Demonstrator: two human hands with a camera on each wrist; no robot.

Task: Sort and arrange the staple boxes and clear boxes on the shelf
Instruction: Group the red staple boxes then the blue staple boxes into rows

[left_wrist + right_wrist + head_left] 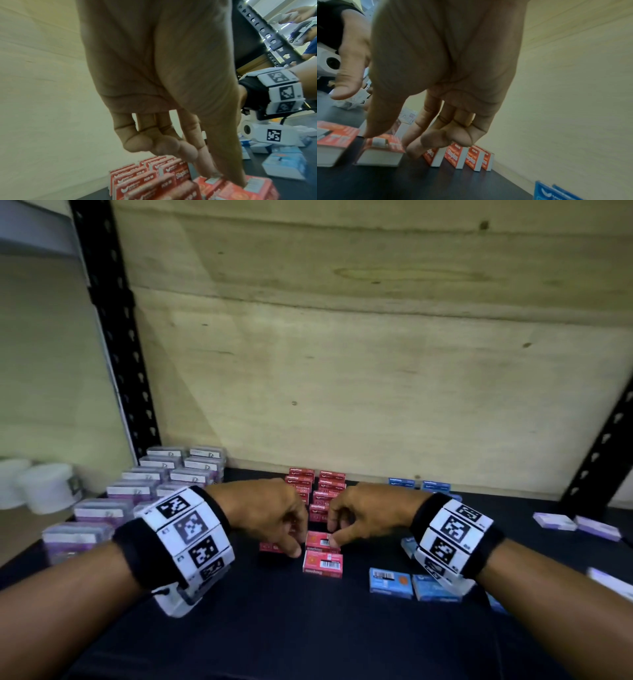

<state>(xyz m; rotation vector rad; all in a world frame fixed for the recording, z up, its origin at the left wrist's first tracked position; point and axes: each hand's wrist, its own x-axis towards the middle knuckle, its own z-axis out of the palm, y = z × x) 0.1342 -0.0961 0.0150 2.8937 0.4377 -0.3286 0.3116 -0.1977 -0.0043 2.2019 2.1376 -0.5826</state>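
A flat red staple box (322, 541) lies on the dark shelf (308, 628), with a second one (322, 566) just in front of it. My right hand (363, 515) pinches the far one (382, 147) between thumb and forefinger. My left hand (274, 518) comes in from the left, its thumb and forefinger tips down on the flat red boxes (257, 189) and its other fingers curled. A third flat red box (270, 546) shows under that hand. Upright red boxes (317, 487) stand in two rows behind.
Clear boxes (154, 484) are lined up in two rows at the left. Blue staple boxes stand at the back right (419, 484) and lie loose near my right wrist (390, 582). Pale purple boxes (555, 522) lie far right. Black uprights (113, 337) frame the shelf.
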